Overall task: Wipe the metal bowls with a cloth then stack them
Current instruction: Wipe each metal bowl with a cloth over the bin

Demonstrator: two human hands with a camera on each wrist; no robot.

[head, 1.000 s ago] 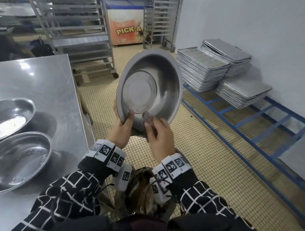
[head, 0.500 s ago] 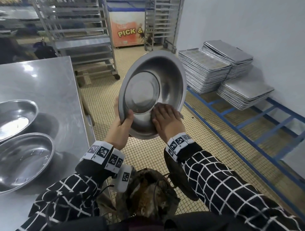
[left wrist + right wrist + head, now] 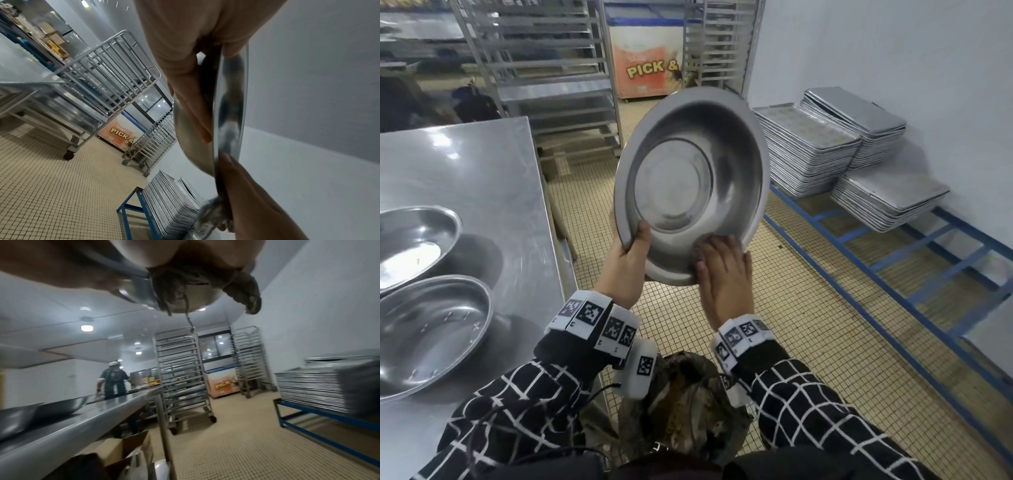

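I hold a metal bowl (image 3: 688,178) up on edge in front of me, its inside facing me. My left hand (image 3: 630,260) grips its lower left rim, thumb inside, fingers (image 3: 191,105) behind. My right hand (image 3: 722,274) holds a dark cloth (image 3: 697,248) over the bottom rim, fingers inside and thumb at the rim. In the right wrist view the frayed cloth (image 3: 174,288) hangs under the palm against the bowl's outside (image 3: 197,304). Two more metal bowls (image 3: 414,240) (image 3: 431,332) lie side by side on the steel table (image 3: 482,171) at my left.
Stacks of baking trays (image 3: 822,147) sit on a low blue frame (image 3: 893,267) along the right wall. Wheeled tray racks (image 3: 551,68) and a chest freezer (image 3: 647,68) stand ahead. Another person (image 3: 114,381) works at the table's far end. A cardboard box (image 3: 127,446) sits under the table.
My right hand wiped with the cloth up onto the bowl's inner wall, then slid back down to the bottom rim. The left hand kept its grip on the rim.
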